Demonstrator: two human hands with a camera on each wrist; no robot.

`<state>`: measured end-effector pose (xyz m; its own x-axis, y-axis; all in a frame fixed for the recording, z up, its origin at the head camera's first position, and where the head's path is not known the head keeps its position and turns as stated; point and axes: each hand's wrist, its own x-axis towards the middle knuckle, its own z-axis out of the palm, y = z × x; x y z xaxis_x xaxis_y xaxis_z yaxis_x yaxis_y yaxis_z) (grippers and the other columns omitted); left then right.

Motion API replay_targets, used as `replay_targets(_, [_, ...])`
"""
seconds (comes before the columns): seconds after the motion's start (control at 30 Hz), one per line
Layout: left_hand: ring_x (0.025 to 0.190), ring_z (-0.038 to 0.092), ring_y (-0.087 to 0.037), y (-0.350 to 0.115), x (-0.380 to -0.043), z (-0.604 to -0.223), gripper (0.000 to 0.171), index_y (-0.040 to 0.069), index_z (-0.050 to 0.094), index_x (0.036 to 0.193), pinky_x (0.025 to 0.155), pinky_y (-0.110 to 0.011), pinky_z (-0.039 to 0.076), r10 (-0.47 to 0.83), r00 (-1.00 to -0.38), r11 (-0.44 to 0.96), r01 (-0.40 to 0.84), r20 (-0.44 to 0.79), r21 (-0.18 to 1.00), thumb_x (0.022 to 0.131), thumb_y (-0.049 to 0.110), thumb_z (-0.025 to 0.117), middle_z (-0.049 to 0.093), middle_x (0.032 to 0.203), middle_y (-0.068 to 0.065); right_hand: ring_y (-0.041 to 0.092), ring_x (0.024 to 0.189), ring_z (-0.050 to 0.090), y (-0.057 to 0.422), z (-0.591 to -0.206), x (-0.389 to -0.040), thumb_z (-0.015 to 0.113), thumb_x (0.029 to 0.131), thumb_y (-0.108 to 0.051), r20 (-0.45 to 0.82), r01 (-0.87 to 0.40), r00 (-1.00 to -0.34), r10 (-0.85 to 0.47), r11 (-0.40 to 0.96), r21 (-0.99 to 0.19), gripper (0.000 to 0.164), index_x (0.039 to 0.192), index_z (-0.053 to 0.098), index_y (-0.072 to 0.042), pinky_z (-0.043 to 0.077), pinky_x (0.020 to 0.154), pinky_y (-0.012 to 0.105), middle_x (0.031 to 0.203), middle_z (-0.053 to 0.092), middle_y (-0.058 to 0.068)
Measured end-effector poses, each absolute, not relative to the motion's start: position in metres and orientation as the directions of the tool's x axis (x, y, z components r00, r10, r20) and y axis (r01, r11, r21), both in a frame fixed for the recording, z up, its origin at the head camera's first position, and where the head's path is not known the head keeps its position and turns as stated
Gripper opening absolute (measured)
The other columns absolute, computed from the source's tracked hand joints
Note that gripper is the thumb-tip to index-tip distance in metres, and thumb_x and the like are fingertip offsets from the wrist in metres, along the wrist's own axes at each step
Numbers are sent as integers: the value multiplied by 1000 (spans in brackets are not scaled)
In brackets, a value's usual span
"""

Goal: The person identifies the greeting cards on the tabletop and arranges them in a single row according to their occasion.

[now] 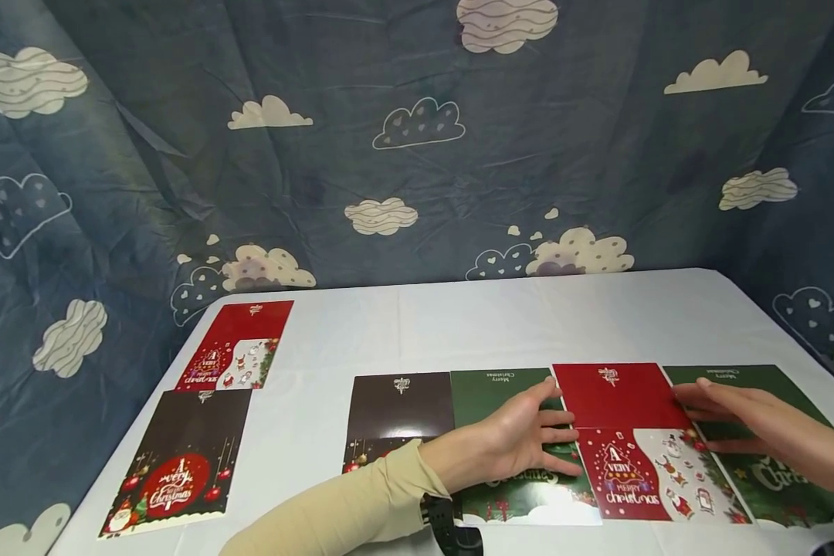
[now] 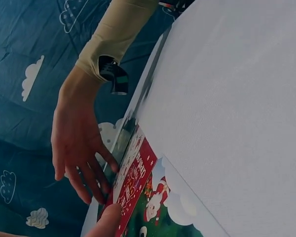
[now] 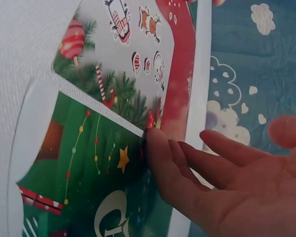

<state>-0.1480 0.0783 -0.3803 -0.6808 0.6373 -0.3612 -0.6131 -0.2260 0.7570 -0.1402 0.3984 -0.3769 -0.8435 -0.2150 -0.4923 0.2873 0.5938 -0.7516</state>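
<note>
A red Christmas card [image 1: 622, 401] lies spread flat on the white table, its lower half printed with "A very merry christmas". My left hand [image 1: 517, 436] reaches over a green card [image 1: 483, 401], fingers extended toward the red card's left edge. At that card's right edge is my right hand [image 1: 757, 421], above another green card [image 1: 792, 394]. In the right wrist view, the fingertips [image 3: 155, 140] of the right hand touch near the seam between red and green cards. Neither hand grips anything; both have loosely straight fingers.
A dark brown card [image 1: 399, 405] lies left of the row, partly behind the left sleeve [image 1: 361, 502]. Farther left, a second red card [image 1: 257, 320] sits above a second brown card [image 1: 205, 421]. A blue cloud-patterned curtain [image 1: 417, 185] hangs behind the white table [image 1: 403, 332].
</note>
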Motion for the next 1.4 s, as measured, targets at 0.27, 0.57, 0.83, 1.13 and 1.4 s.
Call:
replay_targets(0.27, [128,44,-48,78,-148,-384,57,5,35,143,90,-74,38,603,-704,-323,-646,-376,692,103,44,47,43,138,-24,44,125,48,413,-387,-141,19,107,-50,-466,312,-860,-207,509,-802,75,151,15,11,54,87,47,150,20,39])
replay_targets(0.57, [124,47,-48,80,-146,-386,56,4,38,141,88,-73,40,575,-725,-352,-637,-379,686,102,44,49,44,136,-21,25,114,58,426,-405,-145,15,105,-52,-474,360,-858,-200,424,-831,78,151,11,11,53,89,49,151,17,39])
replay_targets(0.83, [122,49,-45,79,-148,-388,49,-1,43,136,100,-55,44,490,-809,-305,-509,-326,805,105,37,43,56,124,-28,8,109,60,427,-406,-144,19,105,-54,-480,372,-853,-205,407,-834,78,153,14,8,53,90,47,153,23,34])
replay_targets(1.13, [127,46,-48,76,-147,-385,46,-2,42,135,107,-52,37,502,-800,-330,-529,-329,782,105,32,44,51,132,-30,21,116,56,420,-400,-140,18,106,-51,-493,362,-844,-213,453,-815,75,152,18,8,53,90,48,151,25,35])
replay_targets(1.4, [133,42,-43,75,-143,-382,61,5,22,154,105,-51,39,534,-787,-260,-501,-309,826,104,33,42,40,147,-26,44,127,44,412,-393,-139,17,107,-48,-494,315,-833,-248,520,-794,73,150,21,11,50,93,53,150,26,37])
